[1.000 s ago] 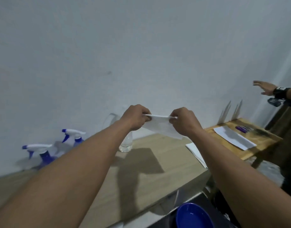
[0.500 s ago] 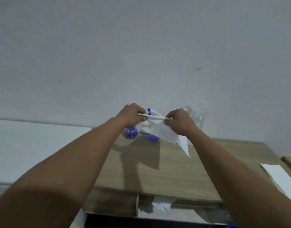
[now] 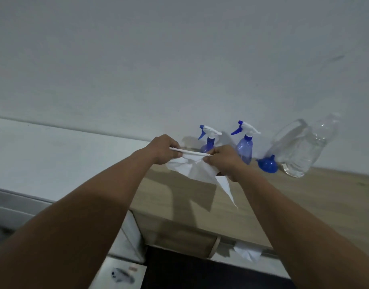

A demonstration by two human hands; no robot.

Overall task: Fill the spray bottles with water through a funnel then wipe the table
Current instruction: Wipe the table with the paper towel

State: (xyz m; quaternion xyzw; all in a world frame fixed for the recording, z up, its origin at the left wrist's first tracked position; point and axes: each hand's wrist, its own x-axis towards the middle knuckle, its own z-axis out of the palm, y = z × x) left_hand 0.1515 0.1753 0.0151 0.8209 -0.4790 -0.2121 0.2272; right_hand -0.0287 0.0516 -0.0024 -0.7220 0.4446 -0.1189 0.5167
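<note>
Blue funnel (image 3: 268, 165) now visible beside clear bottle (image 3: 300, 151).

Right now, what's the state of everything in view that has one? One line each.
left hand: pinches one end of the tissue's top edge
right hand: grips the other end
tissue: stretched between both hands, rest hanging loose
left spray bottle: upright, trigger head on
right spray bottle: upright, trigger head on
funnel: on the table, in no bottle
clear bottle: standing, water inside; cap too blurred to tell
</note>
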